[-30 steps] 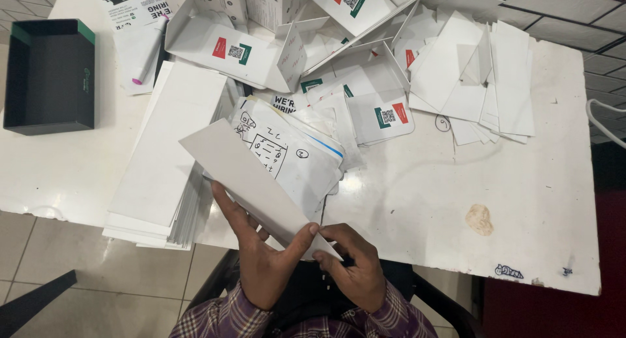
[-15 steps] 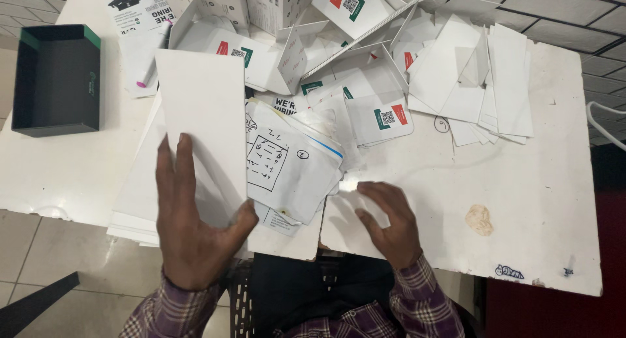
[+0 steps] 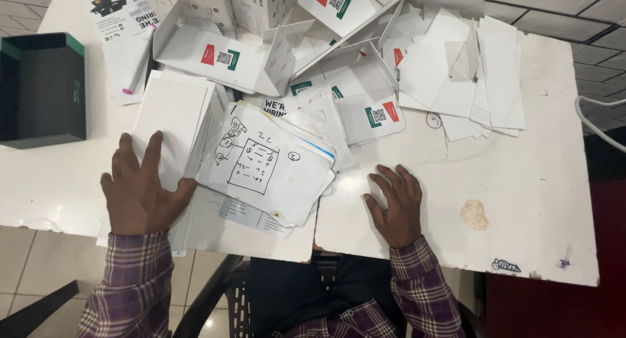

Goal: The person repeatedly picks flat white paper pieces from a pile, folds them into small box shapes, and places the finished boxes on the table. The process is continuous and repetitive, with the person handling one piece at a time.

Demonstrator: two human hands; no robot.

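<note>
The left hand [image 3: 140,191] lies flat with fingers spread, palm down on a stack of blank white cards [image 3: 171,116] that sits at the bench's [image 3: 541,201] near edge towards its left end, gripping nothing. The right hand [image 3: 394,204] rests open and empty on bare bench top at the near edge, just right of a sheet with a hand-drawn grid [image 3: 264,162] lying between the two hands. Beyond, a heap of flattened white cartons [image 3: 365,71] covers the far side, and a dark open box [image 3: 40,87] stands at the left edge.
</note>
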